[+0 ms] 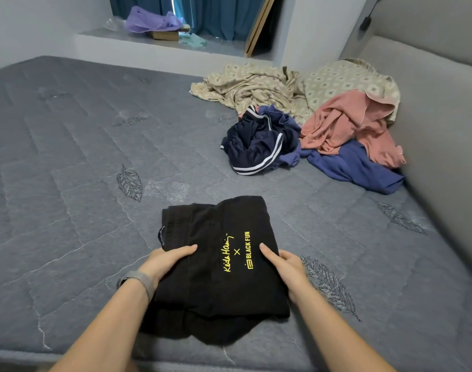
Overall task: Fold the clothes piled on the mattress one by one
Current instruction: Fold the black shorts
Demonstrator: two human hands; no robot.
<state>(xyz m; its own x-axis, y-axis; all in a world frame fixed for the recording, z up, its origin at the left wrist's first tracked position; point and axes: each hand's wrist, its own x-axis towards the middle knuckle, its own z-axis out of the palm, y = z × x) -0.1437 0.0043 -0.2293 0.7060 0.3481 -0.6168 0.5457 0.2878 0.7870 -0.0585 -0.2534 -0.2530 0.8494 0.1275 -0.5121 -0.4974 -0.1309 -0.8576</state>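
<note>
My left hand [167, 260] and right hand [286, 267] grasp the side edges of the black shirt [218, 267], thumbs on top, fingers hidden beneath, so I can likely square it or lift it as one piece. It lies folded at the near edge of the mattress [76, 162], yellow lettering up. Farther off, near the grey headboard [441, 108], waits the unfolded pile: navy striped shorts [252, 142], blue top [355, 166], pink top [347, 124], patterned beige cloth [261, 84]. Beyond, a window ledge [138, 40].
</note>
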